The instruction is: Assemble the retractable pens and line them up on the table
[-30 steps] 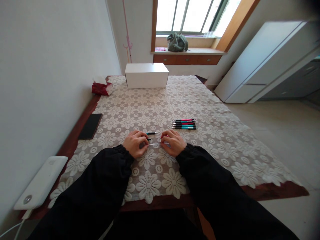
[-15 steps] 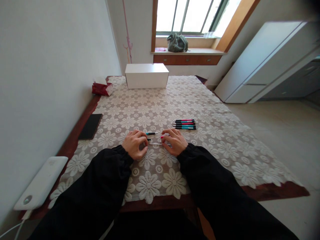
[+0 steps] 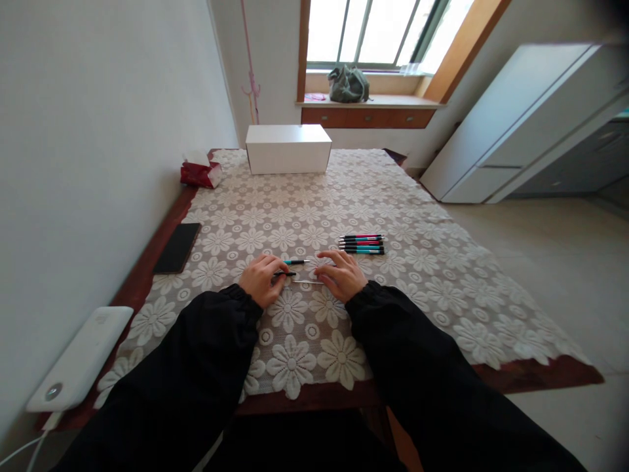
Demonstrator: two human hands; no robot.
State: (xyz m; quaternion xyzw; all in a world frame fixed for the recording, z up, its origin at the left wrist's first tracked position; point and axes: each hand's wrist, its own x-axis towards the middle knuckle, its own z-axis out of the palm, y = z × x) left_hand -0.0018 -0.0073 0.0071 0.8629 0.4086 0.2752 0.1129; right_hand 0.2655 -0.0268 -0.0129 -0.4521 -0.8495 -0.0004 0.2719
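My left hand [image 3: 262, 280] rests on the lace tablecloth, its thumb and fingertips closed on a short black pen part [image 3: 285, 273]. Just beyond those fingertips lies a teal-and-black pen [image 3: 295, 262], tip pointing right. My right hand [image 3: 343, 275] is curled low over the cloth with the index finger lifted; what lies under its fingers is mostly hidden. Between both hands a thin white rod [image 3: 307, 282], like a pen refill, lies on the cloth, its right end by my right thumb. Farther right, several red, teal and black pens [image 3: 362, 244] lie side by side in a row.
A dark phone-like slab [image 3: 177, 248] lies at the left edge, with a white device [image 3: 81, 357] and its cable nearer me. At the far end stand a white box [image 3: 289, 151] and a red tissue pack [image 3: 200, 174]. The wall borders the table's left side.
Both hands have shifted slightly. The right index finger has lifted, and the red part at its fingertips no longer shows. More of the black part shows at my left fingertips.
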